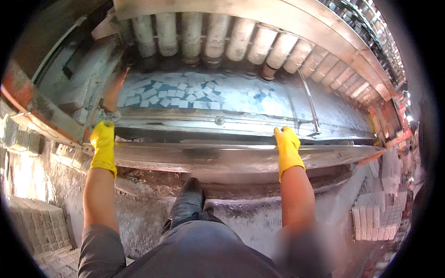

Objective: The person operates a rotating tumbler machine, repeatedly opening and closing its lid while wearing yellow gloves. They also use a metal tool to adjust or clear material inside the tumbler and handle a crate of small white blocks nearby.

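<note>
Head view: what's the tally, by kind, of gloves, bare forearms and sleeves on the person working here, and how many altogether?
Yellow gloves, on left hand and right hand: 2
Bare forearms: 2
Grey sleeves, the right one blurred: 2
Total: 6

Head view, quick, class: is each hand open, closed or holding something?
Left hand: partly curled at the metal rail; whether it holds anything can't be told.
Right hand: likewise curled; hold can't be told.
</note>
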Demonstrator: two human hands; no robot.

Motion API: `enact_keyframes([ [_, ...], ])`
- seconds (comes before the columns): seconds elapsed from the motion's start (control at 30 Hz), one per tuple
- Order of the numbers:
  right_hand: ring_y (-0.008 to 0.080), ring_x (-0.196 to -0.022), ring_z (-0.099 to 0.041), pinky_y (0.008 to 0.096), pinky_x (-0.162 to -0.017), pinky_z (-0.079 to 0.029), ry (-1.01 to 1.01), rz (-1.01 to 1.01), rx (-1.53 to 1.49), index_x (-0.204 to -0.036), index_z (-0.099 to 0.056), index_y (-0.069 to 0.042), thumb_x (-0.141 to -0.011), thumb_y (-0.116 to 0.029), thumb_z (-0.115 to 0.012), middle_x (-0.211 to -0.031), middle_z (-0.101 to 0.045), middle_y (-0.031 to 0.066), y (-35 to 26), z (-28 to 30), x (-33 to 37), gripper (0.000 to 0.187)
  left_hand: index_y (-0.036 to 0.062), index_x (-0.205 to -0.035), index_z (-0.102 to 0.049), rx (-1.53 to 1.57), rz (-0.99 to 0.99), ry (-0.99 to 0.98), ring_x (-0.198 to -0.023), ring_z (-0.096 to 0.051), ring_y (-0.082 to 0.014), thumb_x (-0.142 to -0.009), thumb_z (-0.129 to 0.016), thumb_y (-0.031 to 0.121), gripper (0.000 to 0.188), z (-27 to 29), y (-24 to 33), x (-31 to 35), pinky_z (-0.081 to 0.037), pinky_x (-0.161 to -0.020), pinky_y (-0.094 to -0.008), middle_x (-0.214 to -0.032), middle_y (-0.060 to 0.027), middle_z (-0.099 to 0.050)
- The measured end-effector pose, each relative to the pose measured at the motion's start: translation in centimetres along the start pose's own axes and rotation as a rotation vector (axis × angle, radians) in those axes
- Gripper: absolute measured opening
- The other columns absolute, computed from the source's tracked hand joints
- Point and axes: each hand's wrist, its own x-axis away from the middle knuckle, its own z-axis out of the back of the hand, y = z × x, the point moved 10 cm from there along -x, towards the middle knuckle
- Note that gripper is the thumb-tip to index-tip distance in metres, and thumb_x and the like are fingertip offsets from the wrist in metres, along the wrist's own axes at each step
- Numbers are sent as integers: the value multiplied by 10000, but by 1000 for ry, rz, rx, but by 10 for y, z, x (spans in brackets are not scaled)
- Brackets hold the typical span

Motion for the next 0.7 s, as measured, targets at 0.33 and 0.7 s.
enact_keyframes([
  [0.33,261,-715,-789,380,-887,-569,60,67,51,-1417,-623,-76,-994,-529,-575,-1132,-780,163,1,-1,-10,622,85,-1034,-762,4,25,-12,-983,-723,-422,-923,-637,530,475,17,13,9,-556,-836,-535,-1015,-195,-767],
  [0.7,275,-698,-787,375,-779,-591,54,30,51,-1289,-691,-96,-968,-525,-613,-1078,-785,117,-18,-1,-31,541,114,-998,-777,37,42,-15,-931,-729,-411,-911,-653,541,453,21,18,-6,-557,-803,-534,-957,-161,-774],
])
